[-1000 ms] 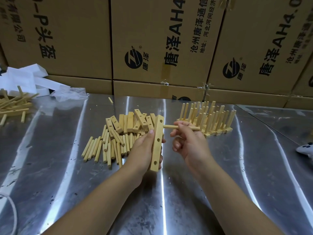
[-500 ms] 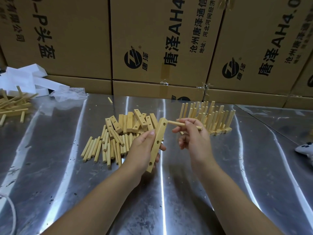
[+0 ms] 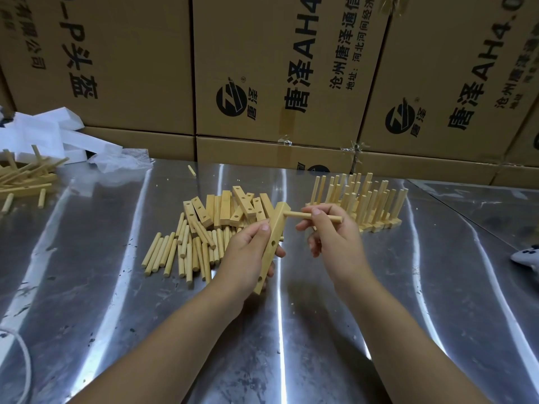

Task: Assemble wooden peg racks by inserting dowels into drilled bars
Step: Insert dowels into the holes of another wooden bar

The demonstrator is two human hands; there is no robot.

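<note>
I have the left hand [image 3: 245, 258] gripping a pale wooden bar [image 3: 269, 258], tilted above the table [image 3: 87, 287], with two drilled holes showing. The right hand [image 3: 335, 246] pinches a round dowel [image 3: 297, 215] whose tip meets the bar's top end.

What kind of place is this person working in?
Probably a small workshop or warehouse assembly area: stacked printed cardboard cartons stand behind a sheet-metal table holding loose dowels and finished peg racks.

Loose dowels [image 3: 186, 252]: bench [image 3: 87, 287] centre, left of hands.
Bars [image 3: 227, 208]: just behind them (heaped).
Finished racks [image 3: 364, 205]: right, far.
Boxes [image 3: 277, 68]: behind bench.
</note>
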